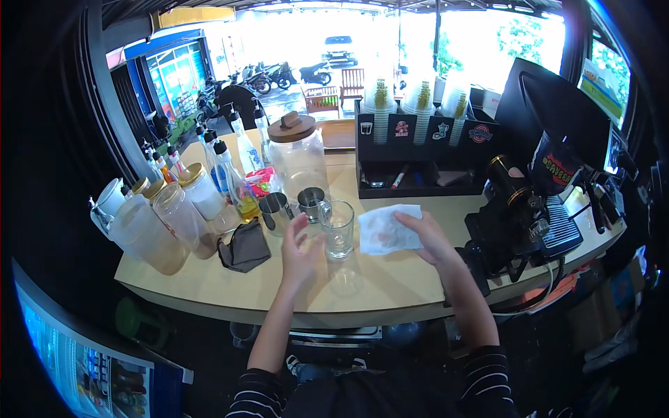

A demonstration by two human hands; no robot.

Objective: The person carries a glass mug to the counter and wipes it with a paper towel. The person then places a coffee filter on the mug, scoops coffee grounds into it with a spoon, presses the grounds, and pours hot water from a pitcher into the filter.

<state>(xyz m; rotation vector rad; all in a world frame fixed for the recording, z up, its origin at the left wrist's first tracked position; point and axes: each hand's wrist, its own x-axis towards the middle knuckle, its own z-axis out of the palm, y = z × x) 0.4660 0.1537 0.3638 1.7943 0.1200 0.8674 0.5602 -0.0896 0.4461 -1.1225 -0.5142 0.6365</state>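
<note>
A clear glass mug stands upright on the wooden counter, its handle toward the upper left. My left hand is just left of the mug, fingers apart and holding nothing; whether it touches the glass I cannot tell. In my right hand is a white tissue, pinched at its upper right edge, to the right of the mug. Behind my left hand stand two metal pitchers. A dark folded cloth lies further left.
Pump bottles, jars and a large wooden-lidded jar crowd the left and back. A black cup organizer stands behind the tissue. The right side holds a coffee grinder and a black machine.
</note>
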